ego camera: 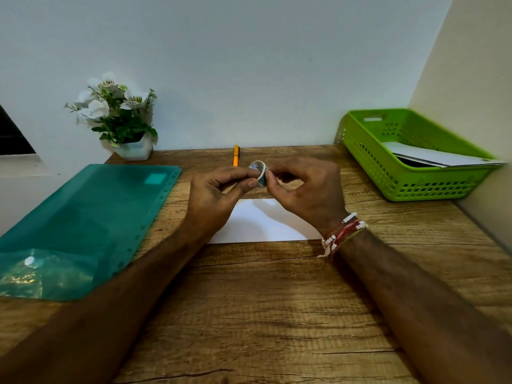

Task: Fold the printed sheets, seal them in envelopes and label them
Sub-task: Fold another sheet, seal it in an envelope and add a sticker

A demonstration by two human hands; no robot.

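A small roll of clear tape (259, 171) is held up between both hands above the desk. My left hand (216, 198) pinches its left side with thumb and fingers. My right hand (307, 192) has its fingertips on the roll's right edge. Flat on the desk under the hands lies a white envelope (263, 224), partly covered by them. An orange pen (235, 156) lies just behind the hands near the wall.
A teal plastic sleeve (91, 217) covers the desk's left side. A green basket (415, 173) with white papers (440, 157) stands at the back right against the side wall. A white flower pot (133, 146) sits at the back left.
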